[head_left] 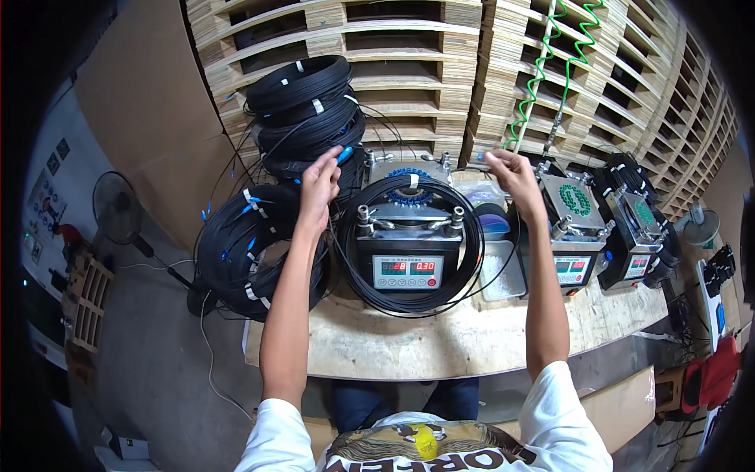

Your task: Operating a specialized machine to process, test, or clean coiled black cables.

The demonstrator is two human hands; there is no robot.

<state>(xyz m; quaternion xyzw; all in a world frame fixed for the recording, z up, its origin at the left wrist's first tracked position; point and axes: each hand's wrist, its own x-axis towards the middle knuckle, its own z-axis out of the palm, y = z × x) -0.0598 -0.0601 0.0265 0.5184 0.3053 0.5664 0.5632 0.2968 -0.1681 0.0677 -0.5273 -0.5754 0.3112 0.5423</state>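
Observation:
A coil of thin black cable (410, 304) hangs in front of the middle polishing machine (366, 262), with a white tie at its top. My left hand (319, 187) is raised at the coil's upper left, fingers pinched on a blue cable connector (344, 154). My right hand (513, 178) is raised at the upper right, thumb and fingers pressed together. A small blue tip (480, 156) shows at its fingertips; its kind is too small to tell. On top of the machine sits a round fixture ringed with blue connectors (409, 200).
Stacked black cable coils (303, 118) stand at the back left, with more coils (224, 256) below them. A clear tray (502, 271) and round discs (491, 220) lie right of the machine. Two further machines (572, 271) (638, 267) stand farther right. Pallets (393, 43) rise behind the bench.

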